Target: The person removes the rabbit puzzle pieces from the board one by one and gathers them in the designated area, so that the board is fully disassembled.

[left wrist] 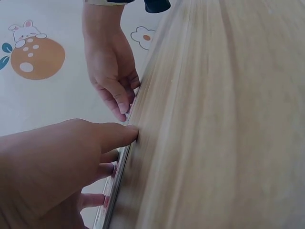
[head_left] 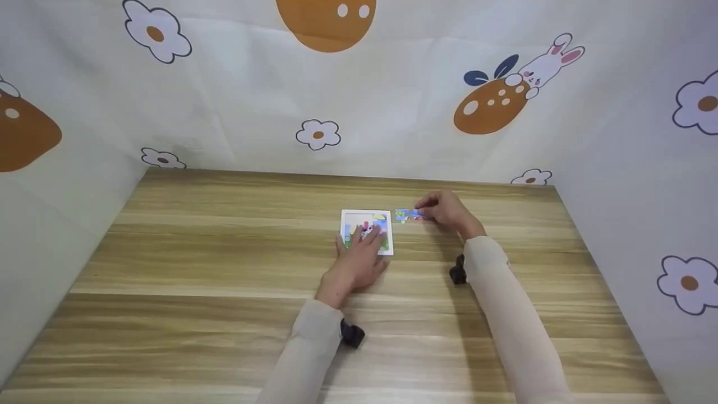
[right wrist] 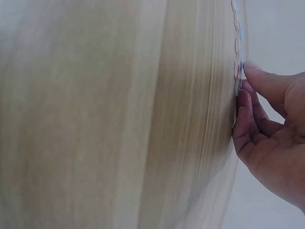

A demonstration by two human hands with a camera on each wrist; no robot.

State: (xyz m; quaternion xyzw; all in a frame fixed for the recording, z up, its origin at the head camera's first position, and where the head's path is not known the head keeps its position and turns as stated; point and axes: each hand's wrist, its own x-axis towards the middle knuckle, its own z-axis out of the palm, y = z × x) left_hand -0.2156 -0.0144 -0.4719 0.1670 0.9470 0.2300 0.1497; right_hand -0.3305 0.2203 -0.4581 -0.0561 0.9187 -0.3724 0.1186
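Observation:
A small white-framed jigsaw puzzle point(head_left: 366, 212) lies flat on the wooden table, showing a colourful cartoon picture. My left hand point(head_left: 357, 262) rests on it with fingers spread, covering its lower part. In the left wrist view, the thumb of that left hand point(left wrist: 62, 157) lies along the board's near edge. Just right of the frame are loose puzzle pieces point(head_left: 401, 214), lying close together. My right hand point(head_left: 446, 210) pinches the rightmost puzzle piece point(right wrist: 239, 69) between thumb and curled fingers, at table level. The fingers partly hide that piece.
The wood-grain table point(head_left: 196, 241) extends on all sides of the puzzle. A pale curtain point(head_left: 235, 84) printed with flowers, rabbits and orange fruit hangs behind and at both sides. Each sleeve has a black device point(head_left: 352, 335) at the wrist.

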